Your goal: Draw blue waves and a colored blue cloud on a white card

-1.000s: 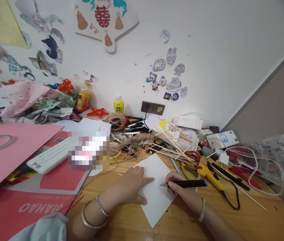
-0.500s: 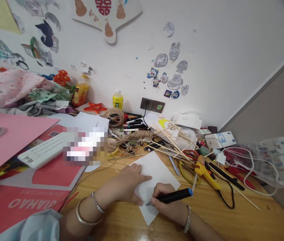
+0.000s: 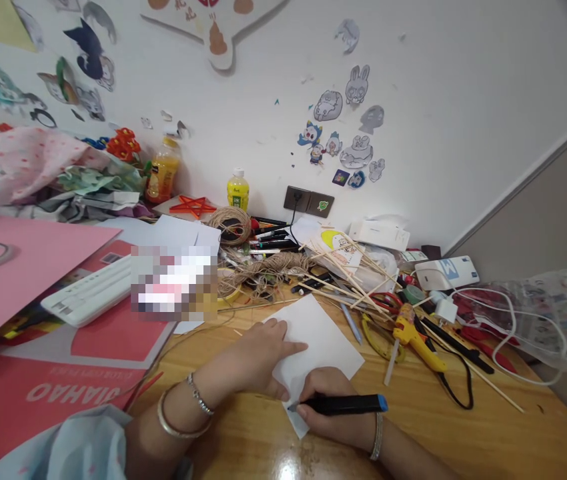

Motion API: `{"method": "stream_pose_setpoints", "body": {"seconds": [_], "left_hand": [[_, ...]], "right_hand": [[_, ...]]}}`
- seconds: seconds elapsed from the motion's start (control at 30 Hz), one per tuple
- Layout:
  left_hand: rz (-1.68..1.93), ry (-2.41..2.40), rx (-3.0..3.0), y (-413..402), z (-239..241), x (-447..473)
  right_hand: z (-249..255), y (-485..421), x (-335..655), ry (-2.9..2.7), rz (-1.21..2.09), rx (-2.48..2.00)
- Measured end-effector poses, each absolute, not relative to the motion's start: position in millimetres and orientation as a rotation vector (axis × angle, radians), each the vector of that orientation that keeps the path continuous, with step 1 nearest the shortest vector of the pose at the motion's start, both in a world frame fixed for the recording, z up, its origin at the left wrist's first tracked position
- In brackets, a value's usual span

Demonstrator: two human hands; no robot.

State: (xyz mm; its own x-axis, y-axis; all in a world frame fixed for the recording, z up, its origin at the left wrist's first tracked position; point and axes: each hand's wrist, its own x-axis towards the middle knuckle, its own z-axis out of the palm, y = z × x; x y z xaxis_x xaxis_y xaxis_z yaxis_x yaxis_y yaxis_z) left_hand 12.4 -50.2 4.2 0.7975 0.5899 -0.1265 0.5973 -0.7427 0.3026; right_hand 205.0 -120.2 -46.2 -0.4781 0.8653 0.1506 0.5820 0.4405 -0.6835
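Observation:
A white sheet of paper [image 3: 321, 343] lies at a slant on the wooden table in front of me. My left hand [image 3: 263, 353] rests on its left side, forefinger stretched out across the paper and thumb lower down near the tip of the pen. Gripped in my right hand [image 3: 331, 400] is a black marker [image 3: 348, 404] with a blue end, its point on the lower left part of the sheet. No drawn line can be made out on the paper. Bracelets circle both wrists.
Right of the paper lies a yellow glue gun [image 3: 416, 343]. Wooden sticks [image 3: 346, 283], twine [image 3: 231, 227] and pens are heaped behind it. A red folder [image 3: 88, 380] and pink card [image 3: 18, 260] cover the left side. Two bottles, one yellow-capped [image 3: 163, 170], stand by the wall.
The marker's tip has shifted slightly left on the paper, and the marker lies more level. My left hand stays on the sheet. The whole view has tilted down a little.

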Motion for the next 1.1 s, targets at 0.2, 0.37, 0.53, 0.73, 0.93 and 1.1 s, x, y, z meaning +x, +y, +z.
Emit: {"method": "stream_pose_setpoints", "body": {"seconds": [0.2, 0.37, 0.53, 0.73, 0.93, 1.1], "left_hand": [[-0.046, 0.914, 2.655, -51.0, 8.7, 13.6], [-0.036, 0.918, 2.659, -51.8, 9.6, 13.5], [-0.023, 0.917, 2.651, -51.2, 7.4, 13.0], [-0.005, 0.908, 2.667, -50.9, 5.5, 12.7], [0.010, 0.894, 2.668, -51.1, 5.1, 11.7], [-0.027, 0.894, 2.663, -49.7, 5.9, 12.5]], "right_hand": [[-46.5, -119.8, 206.4, -2.253, 0.660, -1.288], [-45.2, -120.3, 206.8, -2.175, 0.609, -1.307], [-44.5, -120.1, 206.5, -2.258, 0.647, -1.282], [-44.8, -118.8, 207.3, -2.169, 0.609, -1.364], [-44.3, -118.5, 208.0, -2.204, 0.613, -1.330], [-42.2, -118.0, 208.5, -2.169, 0.606, -1.361]]}}
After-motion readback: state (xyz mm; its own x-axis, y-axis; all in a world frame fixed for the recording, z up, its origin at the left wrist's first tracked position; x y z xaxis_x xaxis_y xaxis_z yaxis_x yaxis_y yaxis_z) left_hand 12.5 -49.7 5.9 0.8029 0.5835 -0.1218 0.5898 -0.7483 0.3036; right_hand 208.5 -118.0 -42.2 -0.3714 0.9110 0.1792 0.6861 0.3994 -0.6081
